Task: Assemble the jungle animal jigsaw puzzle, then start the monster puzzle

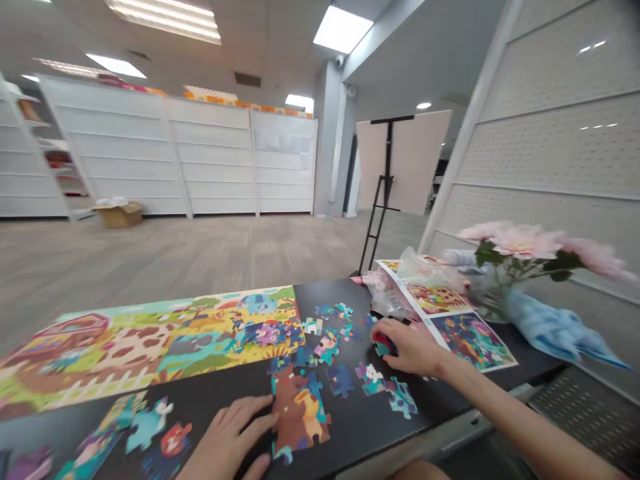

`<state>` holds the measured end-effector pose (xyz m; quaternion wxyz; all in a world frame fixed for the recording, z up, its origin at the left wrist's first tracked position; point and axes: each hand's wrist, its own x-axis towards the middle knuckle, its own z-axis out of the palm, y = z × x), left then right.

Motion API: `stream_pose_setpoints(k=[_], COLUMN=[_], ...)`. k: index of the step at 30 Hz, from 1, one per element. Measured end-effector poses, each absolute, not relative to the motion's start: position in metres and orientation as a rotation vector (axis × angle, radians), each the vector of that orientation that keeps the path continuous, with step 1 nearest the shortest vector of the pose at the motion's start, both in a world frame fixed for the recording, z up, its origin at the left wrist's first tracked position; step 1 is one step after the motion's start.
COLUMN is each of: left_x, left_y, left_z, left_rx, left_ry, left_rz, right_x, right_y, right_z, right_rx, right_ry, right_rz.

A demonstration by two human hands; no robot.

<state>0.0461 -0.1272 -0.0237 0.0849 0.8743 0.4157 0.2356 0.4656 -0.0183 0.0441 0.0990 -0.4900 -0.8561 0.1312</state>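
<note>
A long colourful jigsaw puzzle (140, 340), largely joined, lies across the far side of the black table (350, 420). My left hand (227, 437) rests on the table with fingers stretched out, touching the left edge of a joined cluster of brown and orange pieces (300, 417). My right hand (410, 347) reaches to the right, its fingers curled on a small red and teal puzzle piece (383, 345). Several loose pieces (340, 347) lie scattered between the two hands.
A printed picture sheet (450, 320) and a crumpled clear plastic bag (400, 287) lie at the table's right end, beside a glass vase of pink flowers (520, 247) and a blue cloth (555, 327). More loose pieces (145, 427) lie at the near left. An easel (385, 180) stands behind.
</note>
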Motion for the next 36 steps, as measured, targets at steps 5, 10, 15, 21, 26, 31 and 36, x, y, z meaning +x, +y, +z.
stream_pose_setpoints(k=[5,10,15,21,26,31,36], left_x=[0.068,0.075,0.064,0.070,0.077,0.074,0.074], left_y=[-0.132,-0.122,-0.129,-0.133,-0.131,-0.131,-0.133], left_z=[-0.005,-0.017,-0.024,-0.012,-0.008,-0.012,-0.013], left_rx=[1.801,1.285,1.549,1.843,1.849,2.017,2.107], left_ry=[1.264,0.960,1.305,1.631,1.770,1.869,1.794], left_rz=[1.035,1.120,1.011,0.807,0.723,0.786,0.728], right_x=[0.365,0.273,0.300,0.359,0.354,0.352,0.353], right_y=[-0.063,-0.086,-0.082,-0.102,-0.105,-0.103,-0.104], right_z=[0.061,0.059,0.028,-0.012,-0.017,-0.014,-0.011], right_rx=[-0.882,-0.434,-0.743,-1.185,-1.188,-1.198,-1.207], right_ry=[-2.622,-2.712,-2.563,-2.365,-2.435,-2.436,-2.432], right_rz=[0.521,0.686,0.532,0.383,0.356,0.388,0.433])
